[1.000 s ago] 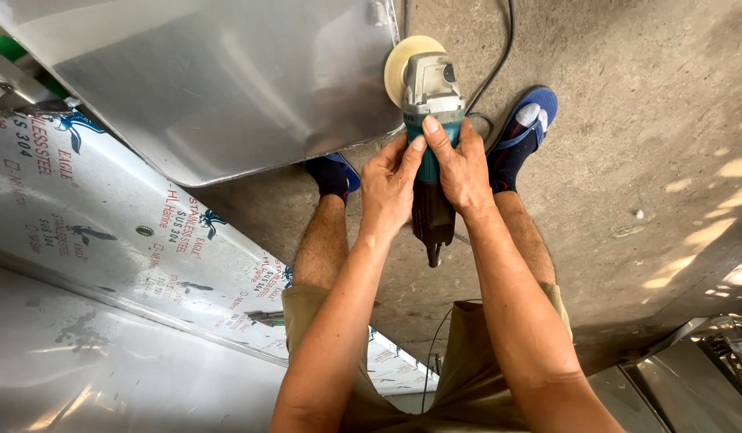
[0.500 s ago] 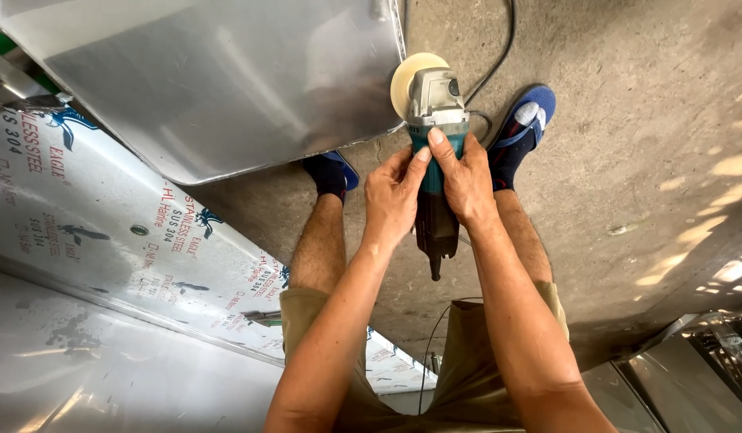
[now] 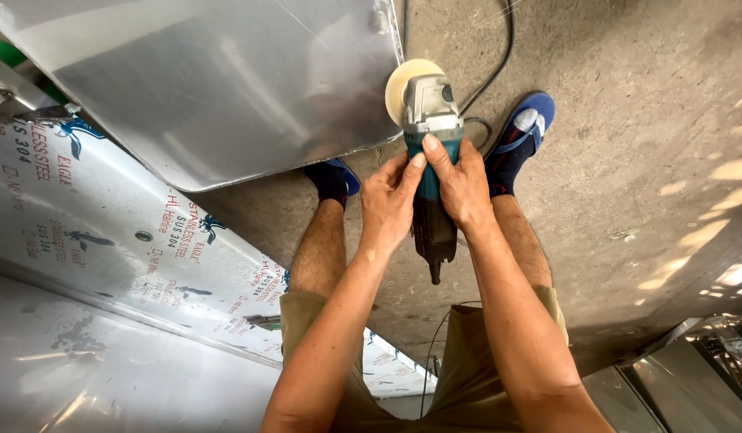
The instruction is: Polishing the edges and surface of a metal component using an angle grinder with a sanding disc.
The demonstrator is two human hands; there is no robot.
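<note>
Near the frame's upper centre, the left hand (image 3: 389, 204) and right hand (image 3: 460, 186) both clamp around the angle grinder (image 3: 429, 160), its pale disc (image 3: 403, 84) at the steel sheet's (image 3: 218, 80) edge.

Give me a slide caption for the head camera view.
Both hands, left hand and right hand, grip an angle grinder against a steel sheet's edge.
</note>
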